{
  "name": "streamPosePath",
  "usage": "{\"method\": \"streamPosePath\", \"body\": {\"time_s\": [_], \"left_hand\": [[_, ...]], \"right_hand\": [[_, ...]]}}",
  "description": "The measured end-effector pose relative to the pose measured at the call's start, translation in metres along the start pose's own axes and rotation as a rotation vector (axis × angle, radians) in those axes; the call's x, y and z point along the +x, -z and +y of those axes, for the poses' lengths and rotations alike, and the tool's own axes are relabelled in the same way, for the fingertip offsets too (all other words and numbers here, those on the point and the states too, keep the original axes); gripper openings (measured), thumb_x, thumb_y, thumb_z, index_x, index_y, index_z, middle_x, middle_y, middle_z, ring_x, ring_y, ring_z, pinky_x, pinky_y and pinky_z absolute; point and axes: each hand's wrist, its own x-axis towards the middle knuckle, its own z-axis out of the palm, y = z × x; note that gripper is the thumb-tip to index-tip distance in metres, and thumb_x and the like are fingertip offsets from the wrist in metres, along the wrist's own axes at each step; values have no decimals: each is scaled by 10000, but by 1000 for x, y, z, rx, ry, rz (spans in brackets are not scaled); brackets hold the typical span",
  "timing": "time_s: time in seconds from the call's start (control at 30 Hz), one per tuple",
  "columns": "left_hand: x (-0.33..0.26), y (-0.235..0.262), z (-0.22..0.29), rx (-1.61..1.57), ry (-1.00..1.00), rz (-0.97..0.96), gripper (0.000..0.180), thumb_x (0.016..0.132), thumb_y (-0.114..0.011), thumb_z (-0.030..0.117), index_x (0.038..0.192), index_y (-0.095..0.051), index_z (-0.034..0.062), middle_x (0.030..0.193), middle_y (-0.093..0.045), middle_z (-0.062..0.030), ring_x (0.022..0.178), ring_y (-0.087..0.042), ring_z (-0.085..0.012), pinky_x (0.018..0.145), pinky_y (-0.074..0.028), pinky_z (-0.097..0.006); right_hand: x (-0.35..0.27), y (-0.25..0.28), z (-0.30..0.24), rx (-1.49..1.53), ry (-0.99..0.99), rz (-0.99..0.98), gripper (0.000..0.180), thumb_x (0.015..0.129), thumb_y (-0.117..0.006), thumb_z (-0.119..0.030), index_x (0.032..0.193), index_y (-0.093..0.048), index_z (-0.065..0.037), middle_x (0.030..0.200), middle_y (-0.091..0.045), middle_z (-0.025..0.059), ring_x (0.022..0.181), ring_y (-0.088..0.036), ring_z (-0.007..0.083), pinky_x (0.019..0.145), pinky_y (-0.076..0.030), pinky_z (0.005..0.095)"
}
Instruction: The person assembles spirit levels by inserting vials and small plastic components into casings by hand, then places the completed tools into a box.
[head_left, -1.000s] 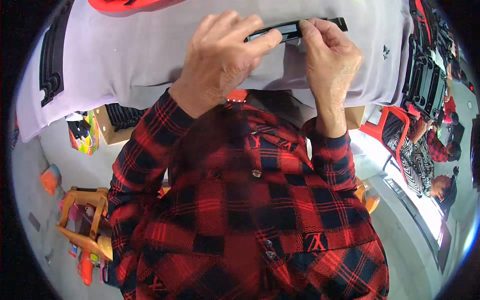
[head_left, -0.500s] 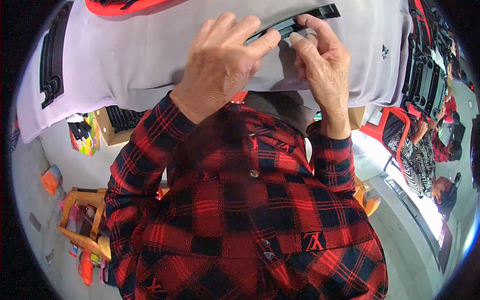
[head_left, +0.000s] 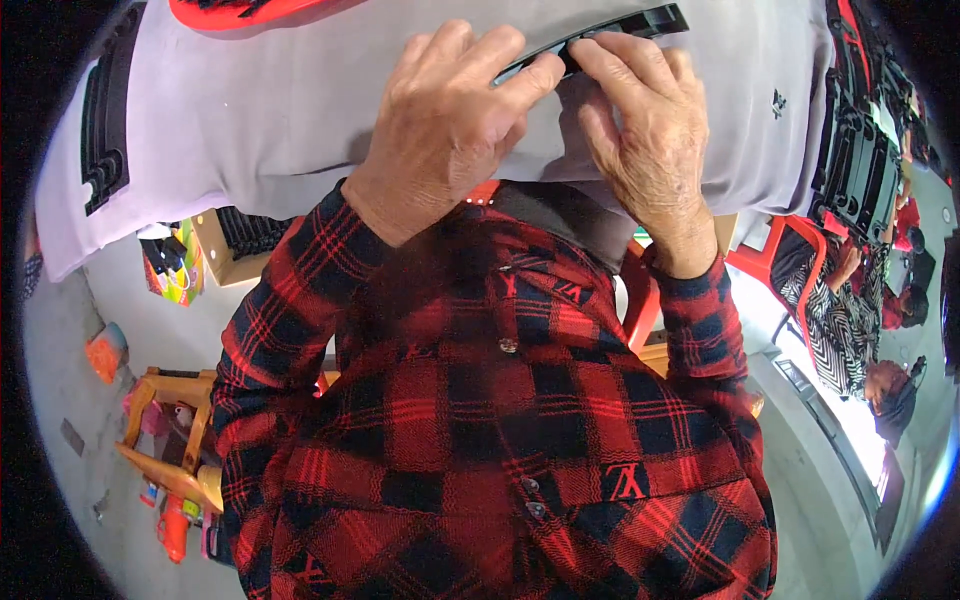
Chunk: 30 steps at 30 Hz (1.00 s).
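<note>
A long, slightly curved black plastic strip (head_left: pixel 640 24) lies at the far side of the cloth-covered table, slanting up to the right. My left hand (head_left: pixel 450 120) is closed on its left end, thumb and index finger gripping the edge. My right hand (head_left: pixel 650 130) bends over the strip's middle, its fingertips pressing on it and the thumb held apart below. What lies under those right fingertips, if anything, is hidden. Both hands partly cover the strip.
A red tray (head_left: pixel 250 12) with black pieces stands at the far left. Stacked black strips lie at the left (head_left: pixel 108 125) and right (head_left: pixel 860 170) table ends. Tiny black parts (head_left: pixel 778 103) rest on the grey cloth (head_left: pixel 270 110). A seated person (head_left: pixel 840 310) is at the right.
My right hand has turned palm down, and its fingertips have moved left along the strip, from a pinching pose to pressing. My left hand has hardly moved.
</note>
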Motion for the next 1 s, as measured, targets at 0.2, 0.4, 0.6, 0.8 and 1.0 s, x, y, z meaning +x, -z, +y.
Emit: {"method": "streamPosePath", "body": {"time_s": [0.2,0.4,0.6,0.8,1.0], "left_hand": [[0,0,0,-27,-7,-15,359,747,-692,107,1100,-694,173,996,-593,-13,872,-546,-244,747,-446,-387],[-2,5,-5,-101,-6,-60,428,764,-733,109,1188,-703,154,915,-528,-61,852,-536,-284,757,-451,-418],[3,12,-2,-121,21,-108,428,715,-735,69,1139,-732,127,918,-558,-47,844,-544,-276,742,-465,-407],[1,11,-2,-134,0,-111,467,700,-736,55,1162,-726,126,923,-568,-36,845,-553,-276,740,-470,-403],[-1,3,-6,-136,-29,-30,452,733,-735,79,1182,-707,131,888,-541,-56,849,-545,-287,740,-462,-412]], "right_hand": [[-3,-10,9,-67,93,59,366,737,-757,-153,1092,-675,-191,1075,-615,-56,930,-539,238,734,-425,386],[12,1,19,20,265,-61,474,638,-758,-36,1107,-712,-93,1094,-669,35,882,-581,254,773,-485,362],[21,5,27,83,353,-61,417,621,-781,-70,1033,-721,-48,1019,-665,58,812,-571,244,714,-474,358],[24,3,30,185,403,-64,388,632,-774,-83,1011,-710,-27,995,-655,61,816,-569,251,705,-464,361],[22,2,28,116,389,-54,372,690,-753,-80,1055,-695,-39,989,-652,64,850,-578,273,760,-474,370]]}}
